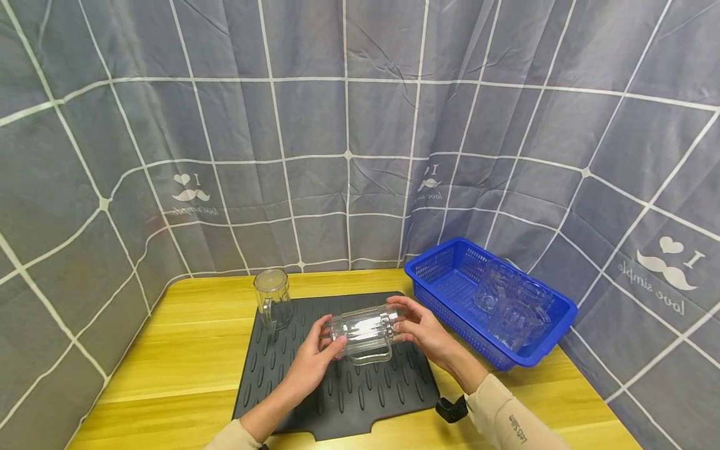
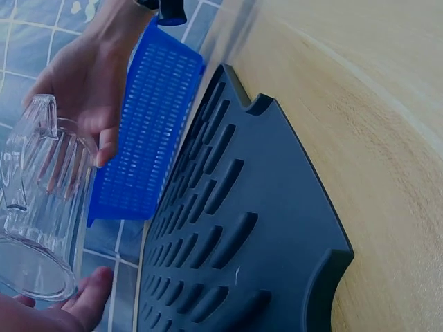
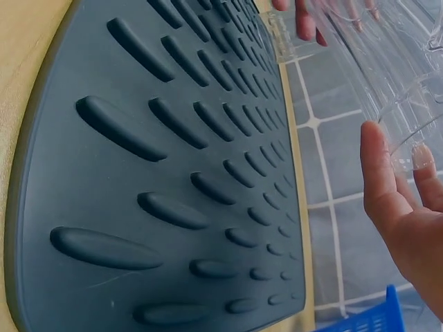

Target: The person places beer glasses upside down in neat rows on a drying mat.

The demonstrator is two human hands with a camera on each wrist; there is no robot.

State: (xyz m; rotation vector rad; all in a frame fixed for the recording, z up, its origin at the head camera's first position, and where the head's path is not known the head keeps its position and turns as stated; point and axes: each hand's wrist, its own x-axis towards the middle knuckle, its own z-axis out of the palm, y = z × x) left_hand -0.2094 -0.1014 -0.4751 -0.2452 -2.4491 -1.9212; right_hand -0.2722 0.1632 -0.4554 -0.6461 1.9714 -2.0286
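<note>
A clear glass beer mug [image 1: 364, 331] lies on its side in the air over a dark grey ridged mat [image 1: 349, 420], its handle toward me. My left hand [image 1: 315, 356] grips one end, thumb on the near side. At the other end, my right hand [image 1: 424, 331] holds the mug between thumb and fingers. The left wrist view shows the mug's round end [image 2: 34, 270] by the left fingers. In the right wrist view, the right fingertips press on the glass [image 3: 387, 76]. Another glass mug [image 1: 272, 284] stands upright at the mat's far left corner.
To the right, a blue plastic basket [image 1: 461, 329] holds several clear glass mugs [image 1: 512, 312] at its near end. The mat lies on a yellow wood-grain table [image 1: 185, 350]. A grey curtain [image 1: 315, 206] with white lines surrounds the table's back and sides.
</note>
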